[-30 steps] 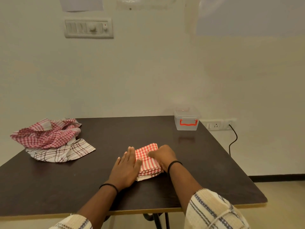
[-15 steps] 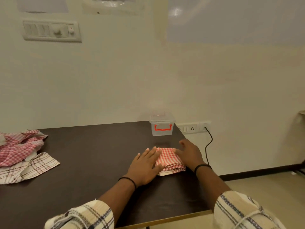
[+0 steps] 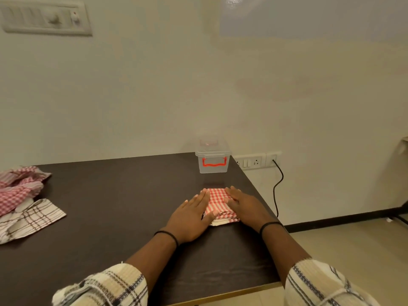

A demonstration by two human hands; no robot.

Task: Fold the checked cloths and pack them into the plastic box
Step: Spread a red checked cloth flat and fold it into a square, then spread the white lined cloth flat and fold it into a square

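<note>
Seen from a head-worn camera looking down, a person's two bare hands rest on a small folded red-and-white checked cloth [image 3: 217,203] lying on a dark table [image 3: 114,208]. The left hand [image 3: 191,215] lies flat with fingers straight and together, its fingertips and thumb on the cloth's left edge; it grips nothing. The right hand [image 3: 244,205] lies on the cloth's right side, fingers straight and pointing away from the person, palm pressing down, likewise gripping nothing. The folded cloth sits between the two hands, touching both, with a pale under-layer showing at its near edge. Just beyond the fingertips, farther from the person, stands a clear plastic box [image 3: 213,159] with its lid on and an orange-red handle on its front (it is close to the table's far right corner). Well to the left of the left hand lies a loose pile of unfolded cloths [image 3: 24,202], pink checks on top and a brown-lined white one below. Each wrist wears a thin black band, and checked sleeves cover the forearms.
</note>
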